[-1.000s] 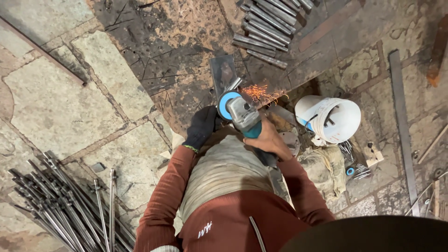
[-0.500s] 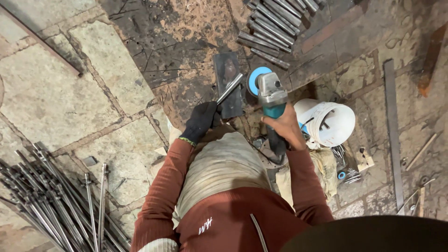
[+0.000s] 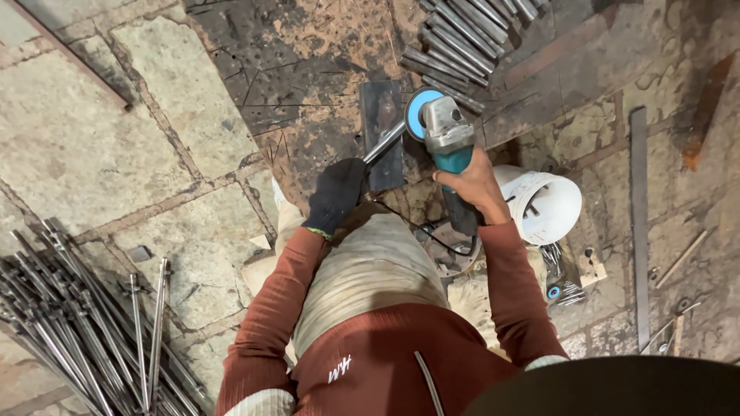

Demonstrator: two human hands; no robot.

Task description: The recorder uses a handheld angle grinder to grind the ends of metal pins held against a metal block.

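Two hands work over one dark steel plate [image 3: 381, 131] lying flat on the stone floor [image 3: 85, 146]; that plate is the landmark for all below. Left hand [image 3: 337, 194], in a black glove, sits at the plate's near-left edge w/ fingers wrapped shut round the near end of a metal rod [image 3: 385, 141]. Rod slants up-right across the plate, prob. so the plate backs the rod's far end. Right hand [image 3: 474, 185], bare, is just right of the plate, fingers closed round the teal body of an angle grinder [image 3: 445, 142]. Grinder points away from the person, its blue disc [image 3: 420, 112] at the plate's upper right edge, beside the rod tip. No sparks show; disc touching the rod or just off it — can't tell, and the tip itself is hard to make out.

Beyond the plate, upper right, a row of short steel tubes [image 3: 462, 35] runs out of frame. Right of the plate, past the grinder hand, a white bucket [image 3: 543, 204] lies on its side, contents unclear. Far left and nearer than the plate, a bundle of long thin rods [image 3: 69, 323] is cut off by the frame edge. Grinder cord [image 3: 432, 235] loops under the arms, partly hidden. Person's knees and lap cover the floor nearest the plate; a dark shape blocks the lower right corner.
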